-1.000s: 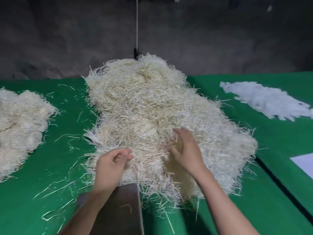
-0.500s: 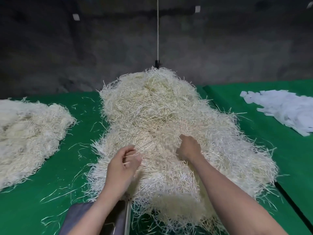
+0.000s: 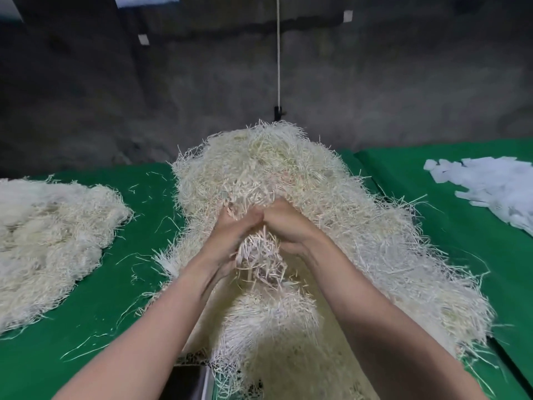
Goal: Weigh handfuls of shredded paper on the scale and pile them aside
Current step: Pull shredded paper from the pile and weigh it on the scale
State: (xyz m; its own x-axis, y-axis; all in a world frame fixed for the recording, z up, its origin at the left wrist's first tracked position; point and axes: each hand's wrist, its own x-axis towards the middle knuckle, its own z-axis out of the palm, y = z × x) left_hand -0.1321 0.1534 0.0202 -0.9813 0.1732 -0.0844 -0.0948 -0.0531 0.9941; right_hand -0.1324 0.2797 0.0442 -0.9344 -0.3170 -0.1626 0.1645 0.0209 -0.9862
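A large heap of shredded paper was laid along the middle of the green surface. Both hands were positioned over the near half of the heap. The left hand and the right hand were cupped toward each other, with the fingers curled and the fingertips brought together at the top. A handful of shredded paper was gripped between the two palms, with loose strands hanging below it onto the heap. Whether the handful was clear of the heap could not be determined. A smaller pile was located to the left of the heap, well apart from it, with stray strands scattered between. A spread of flat white pieces was located to the right of the heap. A dark, metal-edged object was partly visible at the heap's near left edge.
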